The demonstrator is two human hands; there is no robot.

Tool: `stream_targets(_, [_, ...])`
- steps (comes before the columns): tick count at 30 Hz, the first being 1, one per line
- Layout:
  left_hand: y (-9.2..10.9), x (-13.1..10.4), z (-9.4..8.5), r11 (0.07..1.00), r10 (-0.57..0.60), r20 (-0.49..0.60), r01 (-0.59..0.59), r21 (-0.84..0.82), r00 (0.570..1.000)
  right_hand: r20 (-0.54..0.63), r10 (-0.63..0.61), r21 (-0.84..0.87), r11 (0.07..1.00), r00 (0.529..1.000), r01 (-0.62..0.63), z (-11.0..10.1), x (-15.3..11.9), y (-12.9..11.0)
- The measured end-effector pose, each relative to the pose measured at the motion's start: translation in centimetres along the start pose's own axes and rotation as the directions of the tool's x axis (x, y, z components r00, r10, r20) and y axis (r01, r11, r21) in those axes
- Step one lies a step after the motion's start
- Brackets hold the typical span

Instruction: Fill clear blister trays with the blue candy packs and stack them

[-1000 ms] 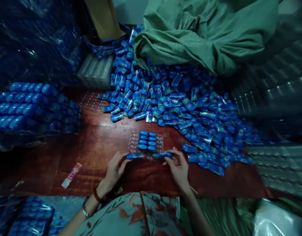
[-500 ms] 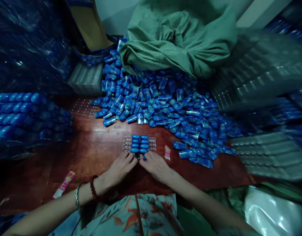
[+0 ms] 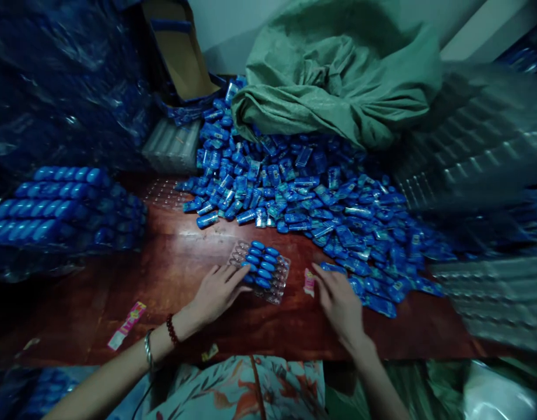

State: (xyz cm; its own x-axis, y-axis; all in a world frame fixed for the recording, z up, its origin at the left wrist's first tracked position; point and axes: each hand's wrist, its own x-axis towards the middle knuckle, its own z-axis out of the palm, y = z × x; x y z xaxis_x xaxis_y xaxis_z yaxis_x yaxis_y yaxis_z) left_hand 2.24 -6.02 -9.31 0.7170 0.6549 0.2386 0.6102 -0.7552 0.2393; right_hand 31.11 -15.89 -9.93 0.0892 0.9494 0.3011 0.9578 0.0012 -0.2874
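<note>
Left hand [image 3: 218, 291] covering near left edge of clear tray [image 3: 277, 289], fingers loosely spread; tray lying askew on table [image 3: 163, 262], holding blue pieces [image 3: 264, 273] in two columns. Right hand [image 3: 340, 302] sitting beside pink wrapper [image 3: 309, 283] at packet pile [image 3: 310, 204]; unclear whether its fingers are pinching anything.

Reaches the left arm [image 3: 115, 367] slantwise across the near edge of the surface [image 3: 163, 245]. Lowers the left hand [image 3: 218, 291] palm down, with slightly bent fingers pointing away from that edge. Angles the right arm [image 3: 380, 376] inward over the same edge, well apart from the left. Turns the right hand [image 3: 341, 306] toward the far edge, with curved fingers and a partly hidden grasp.
</note>
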Motion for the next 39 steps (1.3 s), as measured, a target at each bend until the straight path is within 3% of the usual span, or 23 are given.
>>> stream_targets(3, [-3.9, 1.3, -0.6, 0.972, -0.222, -0.126, 0.21, -0.104, 0.967, 0.173, 0.053, -0.251, 0.968, 0.983, -0.008, -1.0, 0.8, 3.5])
stream_targets(6, [-8.2, 3.5, -0.6, 0.86, -0.506, -0.153, 0.51, -0.02, 0.849, 0.366, 0.095, -0.423, 0.903, 0.926, 0.075, -0.9, 2.0, 4.5])
stream_targets(8, [-10.5, 4.7, -0.2, 0.789, -0.605, -0.149, 0.614, 0.02, 0.783, 0.416, 0.114, -0.465, 0.879, 0.902, 0.103, -0.3, 2.8, 4.1])
stream_targets(9, [-11.3, 5.1, 0.2, 0.788, -0.607, -0.143, 0.616, 0.019, 0.781, 0.43, 0.116, -0.472, 0.875, 0.896, 0.113, 0.1, 3.2, 3.9])
stream_targets(11, [-12.2, 5.2, 1.0, 0.829, -0.555, -0.132, 0.56, 0.002, 0.822, 0.447, 0.092, -0.457, 0.878, 0.89, 0.139, 0.7, 3.8, 3.4])
stream_targets(13, [-12.5, 4.6, 1.6, 0.866, -0.498, -0.118, 0.501, -0.012, 0.859, 0.447, 0.034, -0.388, 0.908, 0.894, 0.16, 0.8, 3.8, 3.1])
stream_targets(16, [-12.3, 2.7, 2.1, 0.868, -0.494, -0.099, 0.483, -0.118, 0.864, 0.353, -0.021, -0.122, 0.99, 0.935, 0.068, -0.2, 2.7, 2.7])
stream_targets(18, [-12.0, 1.0, 2.2, 0.829, -0.539, -0.12, 0.498, -0.255, 0.834, 0.278, 0.041, 0.131, 0.988, 0.96, -0.08, -1.3, 1.3, 2.1])
stream_targets(21, [-10.7, -1.8, 2.0, 0.698, -0.647, -0.126, 0.517, -0.496, 0.752, 0.248, 0.175, 0.445, 0.853, 0.953, -0.273, -2.3, -1.1, -0.1])
stream_targets(23, [-9.0, -3.6, 1.6, 0.589, -0.709, -0.094, 0.513, -0.624, 0.699, 0.21, 0.223, 0.567, 0.765, 0.952, -0.305, -1.8, -2.5, -2.3])
stream_targets(25, [-6.7, -4.9, 1.0, 0.497, -0.745, -0.039, 0.516, -0.697, 0.666, 0.127, 0.227, 0.631, 0.733, 0.966, -0.255, -0.5, -3.3, -4.5])
stream_targets(28, [-3.1, -6.1, 0.3, 0.408, -0.755, 0.061, 0.541, -0.736, 0.653, -0.007, 0.151, 0.635, 0.764, 0.988, -0.112, 1.9, -3.6, -6.9])
stream_targets(31, [-1.4, -6.2, 0.5, 0.387, -0.774, 0.068, 0.556, -0.736, 0.63, -0.011, -0.014, 0.562, 0.827, 1.0, 0.018, 3.3, -3.2, -7.6])
stream_targets(35, [-3.7, -5.2, 1.6, 0.384, -0.846, -0.008, 0.597, -0.704, 0.534, 0.207, -0.252, 0.34, 0.924, 0.945, 0.172, 3.0, -2.2, -7.7])
stream_targets(37, [-6.0, -4.2, 1.7, 0.433, -0.821, -0.018, 0.602, -0.671, 0.57, 0.307, -0.29, 0.205, 0.95, 0.906, 0.234, 2.4, -1.6, -8.1])
stream_targets(39, [-7.9, -2.6, 1.3, 0.567, -0.752, -0.052, 0.604, -0.56, 0.657, 0.374, -0.299, 0.089, 0.954, 0.878, 0.287, 1.9, -1.0, -8.9])
